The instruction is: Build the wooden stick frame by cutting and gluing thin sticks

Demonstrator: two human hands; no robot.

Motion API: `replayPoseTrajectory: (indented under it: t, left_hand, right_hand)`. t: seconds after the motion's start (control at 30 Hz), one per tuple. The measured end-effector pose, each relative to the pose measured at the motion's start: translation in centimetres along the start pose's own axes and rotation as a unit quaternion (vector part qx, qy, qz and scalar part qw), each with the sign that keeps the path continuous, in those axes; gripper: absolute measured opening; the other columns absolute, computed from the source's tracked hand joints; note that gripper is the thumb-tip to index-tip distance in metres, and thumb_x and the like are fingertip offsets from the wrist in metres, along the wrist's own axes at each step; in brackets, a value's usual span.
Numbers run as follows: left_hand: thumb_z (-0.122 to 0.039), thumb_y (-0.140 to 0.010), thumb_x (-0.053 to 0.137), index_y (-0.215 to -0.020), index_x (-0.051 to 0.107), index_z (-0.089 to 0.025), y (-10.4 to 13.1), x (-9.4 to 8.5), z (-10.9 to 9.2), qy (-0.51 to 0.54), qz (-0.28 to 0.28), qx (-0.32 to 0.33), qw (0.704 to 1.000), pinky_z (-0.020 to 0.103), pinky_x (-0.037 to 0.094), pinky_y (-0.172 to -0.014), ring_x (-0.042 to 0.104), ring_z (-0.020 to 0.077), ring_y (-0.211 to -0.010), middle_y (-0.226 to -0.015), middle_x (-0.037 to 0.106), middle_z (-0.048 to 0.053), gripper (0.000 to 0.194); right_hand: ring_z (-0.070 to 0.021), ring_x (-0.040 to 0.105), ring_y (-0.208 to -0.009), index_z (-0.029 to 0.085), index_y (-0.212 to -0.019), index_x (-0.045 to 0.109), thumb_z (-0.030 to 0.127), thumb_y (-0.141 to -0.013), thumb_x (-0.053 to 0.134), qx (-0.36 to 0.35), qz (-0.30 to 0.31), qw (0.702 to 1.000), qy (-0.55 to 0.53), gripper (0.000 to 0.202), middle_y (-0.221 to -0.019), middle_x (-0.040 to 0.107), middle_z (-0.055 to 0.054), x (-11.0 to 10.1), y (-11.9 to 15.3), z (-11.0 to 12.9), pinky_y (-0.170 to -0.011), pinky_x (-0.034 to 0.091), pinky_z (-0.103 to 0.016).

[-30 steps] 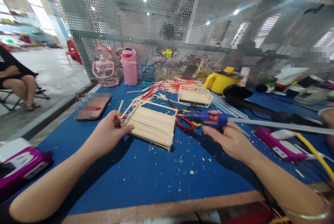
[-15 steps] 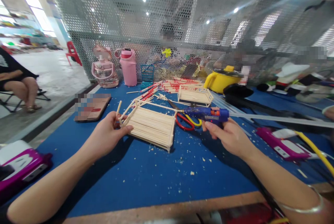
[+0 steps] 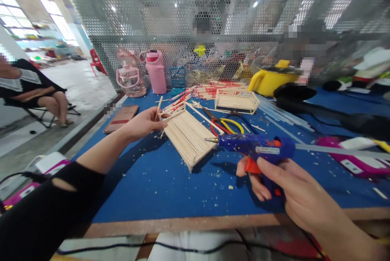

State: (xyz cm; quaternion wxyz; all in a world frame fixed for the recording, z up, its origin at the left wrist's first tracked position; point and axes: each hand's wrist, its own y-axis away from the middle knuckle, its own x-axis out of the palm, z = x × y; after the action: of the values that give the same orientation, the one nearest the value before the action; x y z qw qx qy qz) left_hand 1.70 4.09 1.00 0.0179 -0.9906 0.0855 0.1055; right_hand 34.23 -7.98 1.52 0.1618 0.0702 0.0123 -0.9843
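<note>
My left hand (image 3: 144,124) is closed on the far left corner of a small tray of thin wooden sticks (image 3: 190,133), which is tilted above the table. A short stick stands up beside my fingers; whether they pinch it or it is fixed to the tray I cannot tell. In my right hand (image 3: 292,184) is a blue hot glue gun (image 3: 250,144) with an orange trigger, my fingers wrapped round its handle. Its metal nozzle points left, close to the tray's right side. A clear glue stick (image 3: 338,151) runs out of its back. Red and yellow-handled scissors (image 3: 230,125) lie behind the nozzle.
A second stick tray (image 3: 236,102) and red-tipped sticks (image 3: 213,89) lie farther back. A pink bottle (image 3: 156,72), a clear jug (image 3: 131,80) and a yellow pot (image 3: 271,82) stand along the mesh screen. Power strips lie on both sides. A person sits at left.
The tray has turned, its near corner swinging left. The glue gun has come nearer to me and lower, its nozzle leaving the tray's far right corner. The view has shifted slightly.
</note>
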Motion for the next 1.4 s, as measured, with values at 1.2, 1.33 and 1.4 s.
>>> replayPoseTrajectory:
  t: [1.2, 1.33, 1.4]
  left_hand:
    - [-0.027, -0.073, 0.068, -0.067, 0.034, -0.021, 4.6, 5.4, -0.3, 0.077, -0.086, -0.173, 0.978, 0.023, 0.048, -0.052, 0.055, 0.0090, -0.053, -0.059, 0.055, -0.005, 0.035]
    - [-0.025, -0.075, 0.066, -0.068, 0.033, -0.021, 4.6, 5.1, -0.3, 0.069, -0.096, -0.163, 0.979, 0.024, 0.049, -0.052, 0.056, 0.0088, -0.055, -0.068, 0.059, -0.003, 0.034]
    - [-0.024, -0.074, 0.067, -0.068, 0.033, -0.021, 4.7, 5.1, -0.3, 0.064, -0.092, -0.158, 0.981, 0.024, 0.049, -0.052, 0.056, 0.0091, -0.055, -0.068, 0.058, -0.003, 0.034]
  right_hand:
    - [-0.0095, 0.047, -0.048, 0.022, -0.095, 0.053, 0.051, -0.088, 0.052, -0.025, -0.079, 0.996, 0.039, 0.030, -0.071, 0.058, 0.000, 4.0, -1.4, -1.0, -0.042, 0.042, -0.023]
    - [-0.0097, 0.045, -0.048, 0.023, -0.104, 0.051, 0.052, -0.087, 0.053, -0.013, -0.081, 0.996, 0.039, 0.034, -0.064, 0.053, 0.003, 4.2, -1.6, -1.0, -0.042, 0.041, -0.022]
    - [-0.0101, 0.045, -0.048, 0.022, -0.106, 0.051, 0.052, -0.087, 0.052, -0.013, -0.080, 0.996, 0.041, 0.035, -0.062, 0.051, 0.003, 4.2, -1.6, -0.9, -0.042, 0.041, -0.023]
